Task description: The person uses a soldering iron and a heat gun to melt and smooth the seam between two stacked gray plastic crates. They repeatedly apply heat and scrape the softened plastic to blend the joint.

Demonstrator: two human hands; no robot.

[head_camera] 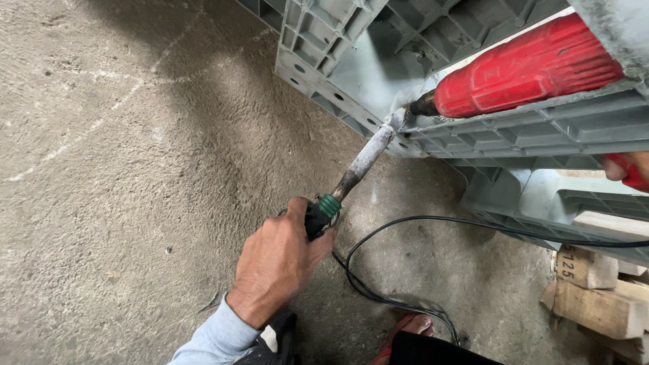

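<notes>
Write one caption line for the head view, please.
Left hand holds a heat tool against a grey plastic pallet; right hand grips a red tool.

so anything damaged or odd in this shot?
Yes. The grey plastic pallet stands on edge on the floor. The left hand holds a heat tool whose discoloured metal nozzle presses on its rib. A black cable lies loose on the concrete.

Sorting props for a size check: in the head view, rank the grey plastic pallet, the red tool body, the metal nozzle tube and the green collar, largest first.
1. grey plastic pallet
2. red tool body, though nearness to the camera may flatter it
3. metal nozzle tube
4. green collar
</notes>
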